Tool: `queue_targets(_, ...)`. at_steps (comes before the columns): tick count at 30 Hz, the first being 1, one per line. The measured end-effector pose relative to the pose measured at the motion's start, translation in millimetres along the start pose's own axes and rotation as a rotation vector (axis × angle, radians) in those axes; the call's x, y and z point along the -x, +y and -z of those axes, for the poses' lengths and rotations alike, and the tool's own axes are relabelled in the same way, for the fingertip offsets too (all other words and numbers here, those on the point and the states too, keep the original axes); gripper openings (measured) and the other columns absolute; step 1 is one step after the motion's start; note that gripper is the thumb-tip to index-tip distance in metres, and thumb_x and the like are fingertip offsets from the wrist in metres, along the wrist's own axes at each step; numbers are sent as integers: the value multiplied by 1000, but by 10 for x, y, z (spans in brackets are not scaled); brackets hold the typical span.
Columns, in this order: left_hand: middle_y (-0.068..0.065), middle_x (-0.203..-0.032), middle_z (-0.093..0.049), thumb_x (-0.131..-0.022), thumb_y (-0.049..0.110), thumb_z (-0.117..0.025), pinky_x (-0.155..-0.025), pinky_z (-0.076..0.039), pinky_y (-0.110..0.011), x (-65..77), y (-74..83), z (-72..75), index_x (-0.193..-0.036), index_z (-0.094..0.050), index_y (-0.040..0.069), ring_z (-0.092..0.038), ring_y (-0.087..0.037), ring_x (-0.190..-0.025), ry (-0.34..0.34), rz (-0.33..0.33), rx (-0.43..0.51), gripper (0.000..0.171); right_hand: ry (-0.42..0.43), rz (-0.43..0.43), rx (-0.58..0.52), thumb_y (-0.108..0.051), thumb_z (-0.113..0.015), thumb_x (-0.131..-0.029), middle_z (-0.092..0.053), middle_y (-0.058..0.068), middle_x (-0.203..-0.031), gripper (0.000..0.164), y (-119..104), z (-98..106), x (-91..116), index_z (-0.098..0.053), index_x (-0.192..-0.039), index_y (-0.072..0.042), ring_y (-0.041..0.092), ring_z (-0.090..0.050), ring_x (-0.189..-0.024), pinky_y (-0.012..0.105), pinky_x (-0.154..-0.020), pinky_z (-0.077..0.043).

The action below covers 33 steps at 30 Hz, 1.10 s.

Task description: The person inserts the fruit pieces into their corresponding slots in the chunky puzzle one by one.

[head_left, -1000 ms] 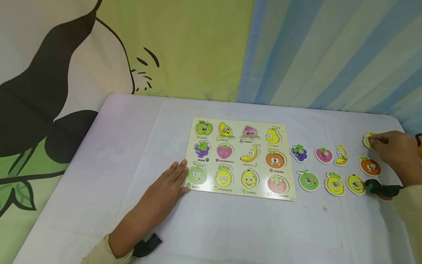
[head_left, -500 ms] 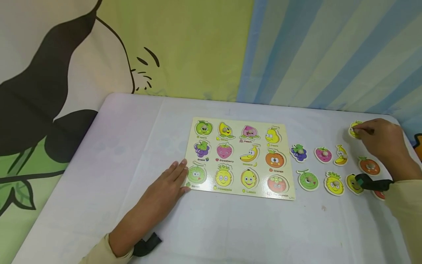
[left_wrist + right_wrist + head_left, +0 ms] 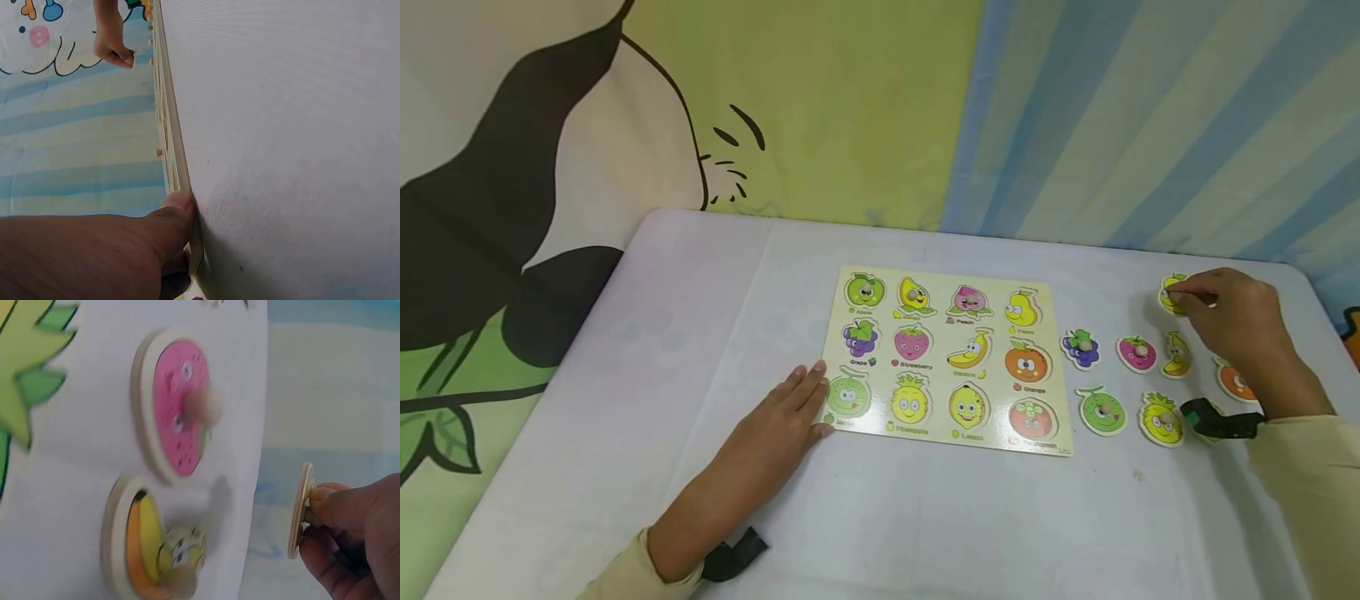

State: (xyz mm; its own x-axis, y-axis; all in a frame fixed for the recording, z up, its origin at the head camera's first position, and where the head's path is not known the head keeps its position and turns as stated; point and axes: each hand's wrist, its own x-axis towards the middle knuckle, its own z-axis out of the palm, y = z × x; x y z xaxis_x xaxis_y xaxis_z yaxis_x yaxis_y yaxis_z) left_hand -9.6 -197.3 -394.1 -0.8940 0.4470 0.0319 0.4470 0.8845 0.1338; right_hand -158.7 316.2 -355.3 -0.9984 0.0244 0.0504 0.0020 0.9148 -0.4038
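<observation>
The fruit puzzle board (image 3: 945, 342) lies on the white table in the head view. Apple, mango and peach pieces with knobs sit in its top row. My left hand (image 3: 767, 450) rests flat at the board's lower left edge, and its thumb (image 3: 178, 203) touches that edge in the left wrist view. At the right, above the loose pieces, my right hand (image 3: 1243, 321) pinches a yellow pear puzzle piece (image 3: 1169, 294) by its knob. The right wrist view shows this pear piece edge-on, its printed face towards the fingers.
Loose knobbed pieces lie right of the board: grapes (image 3: 1080, 348), strawberry (image 3: 1133, 353), banana (image 3: 1177, 358), orange (image 3: 1234, 380), melon (image 3: 1101, 411) and pineapple (image 3: 1161, 421). The right wrist's black strap (image 3: 1221, 420) covers most of the lemon piece. A curtain (image 3: 1150, 125) hangs behind the table.
My right hand has carried the pear piece leftward, from above the orange piece to above the banana piece. My left hand has stayed in place.
</observation>
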Motion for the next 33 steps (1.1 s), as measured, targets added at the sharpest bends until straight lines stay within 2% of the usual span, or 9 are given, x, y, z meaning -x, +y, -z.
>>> queue_targets(2,-20,-147,-42,-89,23,-73,-107,-37,-45,-5,0,5,-134,-53,-7,-36,-38,-137,0,-3,-7,58,-1,16,-17,-12,-57,-100,-54,27,-113,25,-64,-1,-1,-66,-109,9,43,-50,-98,40,-66,-47)
queue_targets(6,-19,-147,-42,-89,23,-73,-106,-37,-45,-5,1,9,-135,-53,-7,-36,-38,-137,-4,3,-6,59,-1,46,-32,-10,-58,-98,-57,25,-112,22,-202,-9,-31,-68,-108,7,40,-53,-96,18,-57,-41)
queue_targets(8,-19,-147,-42,-89,23,-73,-106,-37,-45,-2,1,9,-135,-52,-7,-36,-38,-137,-1,3,1,59,-7,60,-42,-9,-58,-98,-58,25,-112,21,-263,-29,-49,-69,-107,7,40,-54,-95,14,-55,-38)
queue_targets(15,-19,-148,-42,-89,23,-73,-106,-38,-45,4,-3,1,-135,-52,-7,-36,-39,-136,16,1,13,59,-27,97,-67,-8,-61,-97,-60,24,-111,19,-493,-157,-73,-70,-106,6,38,-56,-94,34,-67,-47)
queue_targets(19,-19,-148,-42,-88,23,-74,-106,-38,-45,6,-3,7,-135,-52,-7,-37,-39,-136,12,1,11,59,-30,129,-87,-6,-63,-95,-62,21,-108,16,-616,-225,-76,-72,-103,5,35,-56,-92,27,-65,-46)
queue_targets(21,-19,-147,-42,-88,22,-74,-105,-38,-45,5,-3,9,-135,-52,-7,-37,-39,-136,12,0,8,59,-34,145,-96,-4,-63,-94,-62,21,-107,15,-669,-272,-78,-72,-103,5,34,-56,-91,28,-65,-47)
queue_targets(27,-20,-147,-43,-88,22,-74,-104,-40,-44,1,-7,9,-135,-53,-7,-37,-40,-135,16,-8,2,59,-34,153,-107,-1,-65,-93,-61,23,-107,15,-820,-420,-87,-71,-104,7,37,-56,-92,49,-74,-51)
queue_targets(33,-20,-147,-43,-89,23,-73,-106,-38,-44,1,-6,10,-134,-53,-7,-37,-39,-136,17,-7,5,58,-49,169,-131,-4,-64,-94,-60,22,-107,17,-940,-521,-83,-71,-105,7,37,-57,-92,49,-73,-51)
